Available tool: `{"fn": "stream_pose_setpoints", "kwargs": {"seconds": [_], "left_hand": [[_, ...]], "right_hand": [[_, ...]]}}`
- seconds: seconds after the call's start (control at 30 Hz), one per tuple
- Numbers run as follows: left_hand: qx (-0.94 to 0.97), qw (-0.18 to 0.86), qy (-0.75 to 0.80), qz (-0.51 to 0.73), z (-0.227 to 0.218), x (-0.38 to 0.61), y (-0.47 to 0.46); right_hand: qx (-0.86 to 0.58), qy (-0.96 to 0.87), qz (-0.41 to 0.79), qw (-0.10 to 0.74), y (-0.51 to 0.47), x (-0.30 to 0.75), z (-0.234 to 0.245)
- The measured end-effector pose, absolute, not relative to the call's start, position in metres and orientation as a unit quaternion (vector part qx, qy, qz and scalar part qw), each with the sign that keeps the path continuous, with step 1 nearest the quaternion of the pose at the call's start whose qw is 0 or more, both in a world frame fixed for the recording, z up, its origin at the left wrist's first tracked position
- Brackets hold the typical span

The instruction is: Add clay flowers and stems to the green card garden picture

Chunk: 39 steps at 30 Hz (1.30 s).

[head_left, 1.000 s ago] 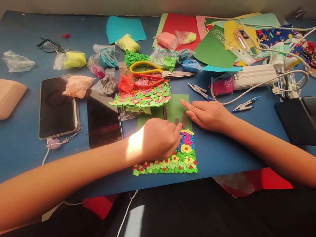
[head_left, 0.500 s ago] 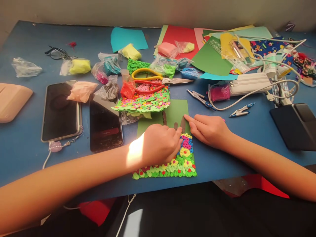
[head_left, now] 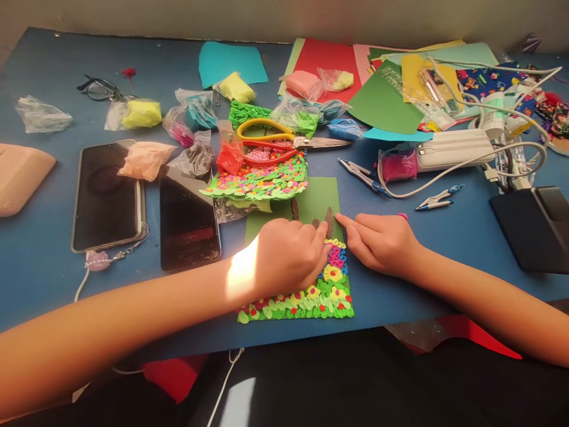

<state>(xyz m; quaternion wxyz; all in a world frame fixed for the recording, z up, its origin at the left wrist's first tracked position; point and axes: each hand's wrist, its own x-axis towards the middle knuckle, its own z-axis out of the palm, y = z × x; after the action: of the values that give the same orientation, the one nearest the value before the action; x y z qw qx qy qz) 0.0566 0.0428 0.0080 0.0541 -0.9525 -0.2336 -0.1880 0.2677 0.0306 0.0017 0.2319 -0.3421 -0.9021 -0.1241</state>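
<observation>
A green card (head_left: 326, 193) lies in front of me, its lower part covered with small clay flowers and leaves (head_left: 302, 302). My left hand (head_left: 291, 255) rests over the card with its fingers curled. Its index fingertip touches the lower part of a brown clay strip (head_left: 329, 218); whatever is under the curled fingers is hidden. A shorter brown clay piece (head_left: 316, 223) and a dark twisted clay strip (head_left: 295, 209) show just beyond that hand. At the card's right edge is my right hand (head_left: 382, 242), index finger stretched out near the strip, holding nothing.
Behind the card, scissors (head_left: 306, 142) lie on another flower-covered clay piece (head_left: 262, 181). Bagged clay, including a yellow lump (head_left: 142, 112), surrounds it. Two phones (head_left: 111, 196) lie left. Compasses (head_left: 362, 175), a white power strip (head_left: 456, 148) with cables and a black device (head_left: 528, 228) lie right.
My right hand has drawn slightly right, its index fingertip moving off the card's edge. My left hand stays on the brown strip, nearly still. The view has shifted a little.
</observation>
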Motion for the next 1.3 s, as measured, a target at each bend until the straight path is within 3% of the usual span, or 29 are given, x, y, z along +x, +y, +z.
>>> {"fn": "stream_pose_setpoints", "kwargs": {"seconds": [1.3], "left_hand": [[-0.948,0.075,-0.257,-0.171,0.0128,0.0616,0.0429]], "right_hand": [[-0.354,-0.898,-0.123,0.231,0.0237,0.2645,0.0018]]}}
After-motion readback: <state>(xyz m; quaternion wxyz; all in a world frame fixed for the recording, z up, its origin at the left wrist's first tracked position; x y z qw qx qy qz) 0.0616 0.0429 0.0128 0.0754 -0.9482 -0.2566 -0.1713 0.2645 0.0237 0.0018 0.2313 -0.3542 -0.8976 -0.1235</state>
